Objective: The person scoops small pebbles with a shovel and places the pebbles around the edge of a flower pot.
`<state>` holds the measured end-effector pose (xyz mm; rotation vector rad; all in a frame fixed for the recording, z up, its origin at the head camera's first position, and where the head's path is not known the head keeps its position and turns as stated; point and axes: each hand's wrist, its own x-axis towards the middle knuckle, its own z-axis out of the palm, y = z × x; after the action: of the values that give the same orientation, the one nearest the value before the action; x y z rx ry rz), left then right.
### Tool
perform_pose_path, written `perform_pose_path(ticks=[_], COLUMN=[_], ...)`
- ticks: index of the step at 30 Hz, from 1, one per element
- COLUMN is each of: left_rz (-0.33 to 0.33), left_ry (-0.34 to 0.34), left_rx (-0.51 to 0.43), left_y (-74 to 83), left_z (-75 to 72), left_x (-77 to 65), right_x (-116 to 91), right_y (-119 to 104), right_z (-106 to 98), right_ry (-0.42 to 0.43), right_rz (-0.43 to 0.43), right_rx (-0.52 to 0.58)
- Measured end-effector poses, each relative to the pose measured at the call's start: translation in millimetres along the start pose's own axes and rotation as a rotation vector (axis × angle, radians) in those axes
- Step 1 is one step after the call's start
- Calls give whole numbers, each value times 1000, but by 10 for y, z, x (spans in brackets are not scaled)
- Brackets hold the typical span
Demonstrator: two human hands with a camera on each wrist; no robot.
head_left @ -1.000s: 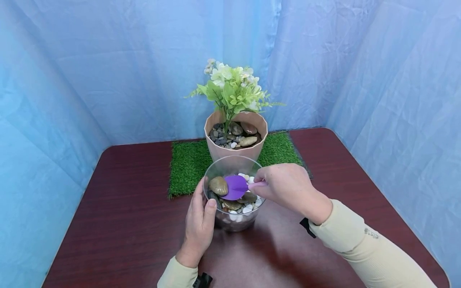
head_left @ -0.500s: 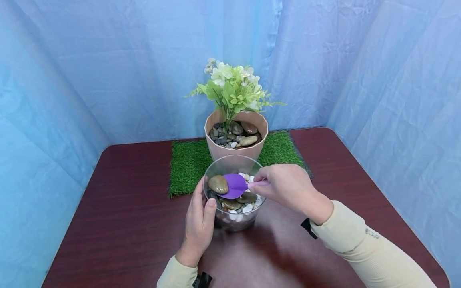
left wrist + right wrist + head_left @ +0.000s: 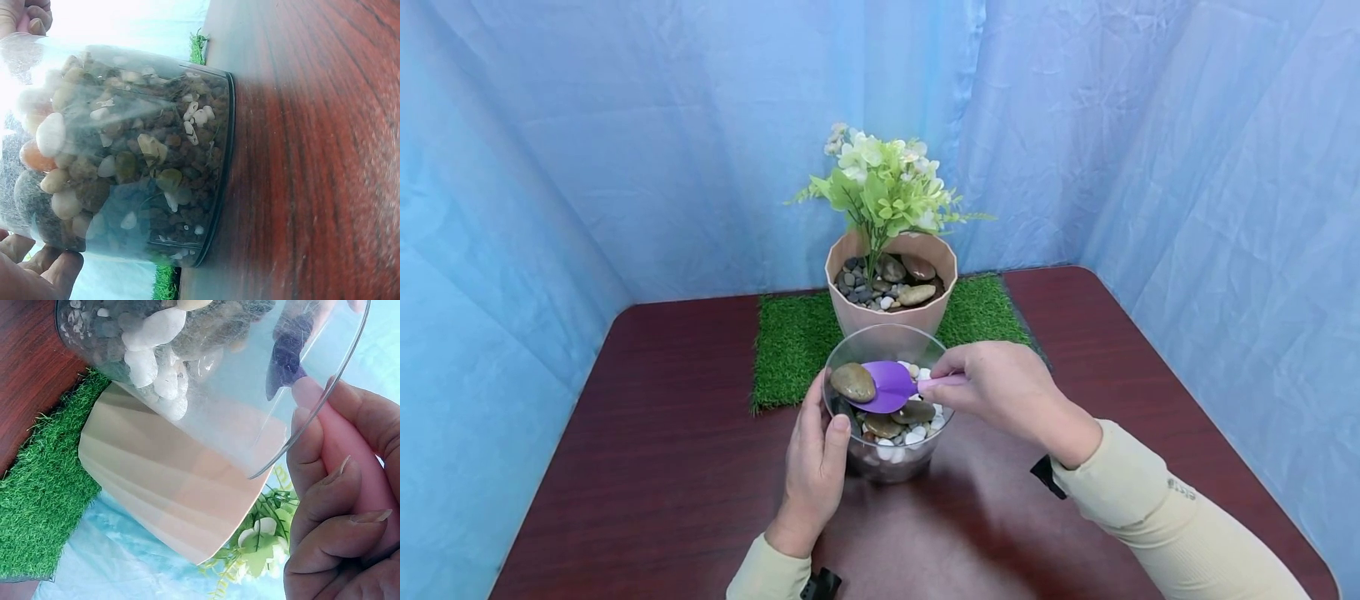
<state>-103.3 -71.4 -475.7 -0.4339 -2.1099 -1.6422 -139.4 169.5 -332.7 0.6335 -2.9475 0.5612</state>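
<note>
Grips the pink handle (image 3: pixel 350 445) of a purple scoop (image 3: pixel 891 388) in the right hand (image 3: pixel 1007 392), fingers and thumb curled round it at the right side of the rim. Cups the left side of a clear container (image 3: pixel 887 469) with the left hand (image 3: pixel 815 458), thumb against the near wall and fingers wrapped along the outside. Has the purple blade inside the container, with a large brown stone (image 3: pixel 852 382) lying over its left end, close to the left wall; cannot tell contact between stone and wall. Shows flat dark stones (image 3: pixel 915 412) and white pebbles (image 3: pixel 917 435) below the blade, and, through the wall in the left wrist view, mixed pebbles above finer brown gravel. Has the container upright on a dark red table (image 3: pixel 662 483), just in front of a peach planter (image 3: pixel 887 320). Has the planter upright on a green grass mat (image 3: pixel 793 358), holding grey pebbles (image 3: pixel 853 287), larger smooth stones (image 3: pixel 917 294) and a leafy plant with white flowers (image 3: pixel 883 196). Wears pale sleeves (image 3: pixel 1150 500).
</note>
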Motion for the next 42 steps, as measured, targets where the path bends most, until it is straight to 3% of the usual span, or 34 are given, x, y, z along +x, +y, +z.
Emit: perform_pose_path(ticks=[21,42], left_rz=[6,8], left_ry=[-3,-17], left_rx=[-8,-37], left_y=[-2,-25], left_z=[0,-14], left_x=[-4,1], right_x=[-33,114], right_y=[103,353], right_z=[-41,-411], right_ry=[-19,-66], right_rz=[26,104], right_rx=[131,253])
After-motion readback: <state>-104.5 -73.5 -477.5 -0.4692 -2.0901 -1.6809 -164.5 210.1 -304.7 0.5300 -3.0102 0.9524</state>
